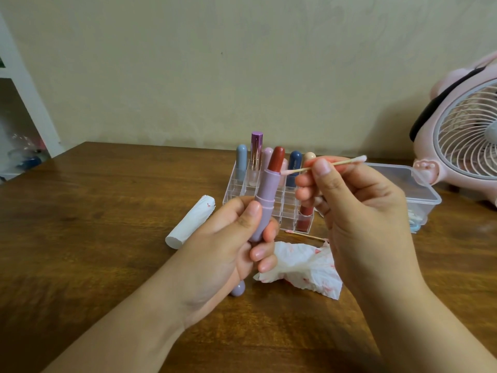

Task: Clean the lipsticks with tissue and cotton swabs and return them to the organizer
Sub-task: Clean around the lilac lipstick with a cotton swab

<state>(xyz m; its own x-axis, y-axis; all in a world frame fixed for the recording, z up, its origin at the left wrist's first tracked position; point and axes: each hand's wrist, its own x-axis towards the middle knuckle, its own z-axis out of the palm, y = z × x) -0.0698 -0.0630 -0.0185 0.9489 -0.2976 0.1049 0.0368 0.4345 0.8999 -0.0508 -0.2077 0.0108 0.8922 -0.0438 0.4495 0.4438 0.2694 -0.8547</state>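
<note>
While the wooden table (94, 238) fills most of the view, we see a pink desk fan (462, 130) at its right edge, near the wall. Next to the fan sits a clear plastic box (419, 195) with cotton swabs inside. At the table's middle-back stands the clear organizer (242, 189), holding several capped lipsticks in its rear slots and one reddish tube (305, 219) in a front slot. Our left hand (228, 246) grips the lilac lipstick (265, 195) upright, fingers and thumb curled round the lower barrel, red bullet extended, in front of the organizer. Our right hand (357, 205) pinches a cotton swab (328, 165) between thumb and fingertips; its pink-stained left tip touches the rim of the lilac barrel just below the bullet. A crumpled tissue (301, 267) with red smears lies on the table between both hands. A rolled white tissue (191, 222) lies left of the organizer, with a small red mark. A lilac cap (238, 288) lies under the left hand. A used swab (304, 235) lies just in front of the organizer
</note>
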